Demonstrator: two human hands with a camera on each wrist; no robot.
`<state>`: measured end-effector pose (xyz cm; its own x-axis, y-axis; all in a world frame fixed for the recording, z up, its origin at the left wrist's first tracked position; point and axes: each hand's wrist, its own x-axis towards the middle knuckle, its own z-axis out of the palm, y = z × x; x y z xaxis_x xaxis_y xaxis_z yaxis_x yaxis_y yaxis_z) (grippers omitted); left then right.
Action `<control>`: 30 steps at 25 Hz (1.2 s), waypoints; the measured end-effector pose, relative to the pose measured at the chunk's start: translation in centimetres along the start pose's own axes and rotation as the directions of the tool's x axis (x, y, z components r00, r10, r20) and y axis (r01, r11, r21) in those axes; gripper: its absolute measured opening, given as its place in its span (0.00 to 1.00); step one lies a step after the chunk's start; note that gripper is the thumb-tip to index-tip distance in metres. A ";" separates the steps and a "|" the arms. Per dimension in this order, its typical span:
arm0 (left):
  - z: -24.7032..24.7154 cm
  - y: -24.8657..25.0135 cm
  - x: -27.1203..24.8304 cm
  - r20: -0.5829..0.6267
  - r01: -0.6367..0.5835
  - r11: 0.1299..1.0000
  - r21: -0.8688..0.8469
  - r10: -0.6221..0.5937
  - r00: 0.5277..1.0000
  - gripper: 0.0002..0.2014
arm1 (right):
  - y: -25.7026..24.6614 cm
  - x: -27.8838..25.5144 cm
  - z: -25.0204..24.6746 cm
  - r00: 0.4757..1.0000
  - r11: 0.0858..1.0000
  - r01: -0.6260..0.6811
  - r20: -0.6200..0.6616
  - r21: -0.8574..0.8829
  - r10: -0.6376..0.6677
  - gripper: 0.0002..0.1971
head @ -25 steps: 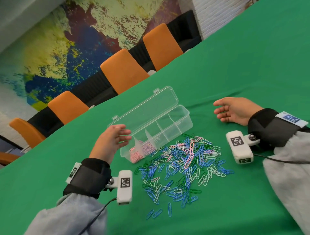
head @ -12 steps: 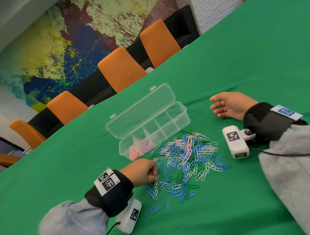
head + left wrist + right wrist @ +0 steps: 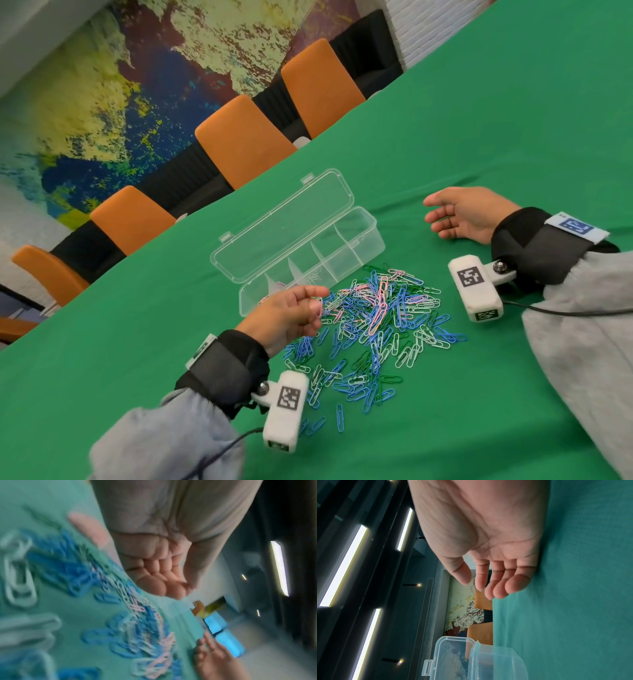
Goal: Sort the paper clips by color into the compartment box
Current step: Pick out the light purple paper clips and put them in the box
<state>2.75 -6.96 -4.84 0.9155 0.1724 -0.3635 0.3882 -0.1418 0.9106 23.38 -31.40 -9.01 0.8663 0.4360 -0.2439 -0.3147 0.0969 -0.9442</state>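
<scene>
Pink paper clip (image 3: 319, 306) pinched by left hand (image 3: 286, 317); right hand (image 3: 469, 212) relaxed, palm-up

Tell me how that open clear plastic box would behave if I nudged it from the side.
The compartment box looks thin-walled and mostly empty, so it would probably slide easily on the green tablecloth. Its open lid leans back, so a push there might tip it. The few pink clips inside add little weight.
</scene>
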 end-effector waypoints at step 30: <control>-1.9 0.8 0.7 -0.040 -0.088 0.967 -0.241 0.080 0.996 0.10 | -0.1 0.0 0.2 1.000 1.000 0.011 0.020 0.015 -0.011 0.04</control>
<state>3.53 -5.14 -3.95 0.9388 0.1996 -0.2808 0.2694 0.0827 0.9595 23.36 -31.24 -8.83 0.8618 0.4526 -0.2291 -0.3112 0.1151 -0.9433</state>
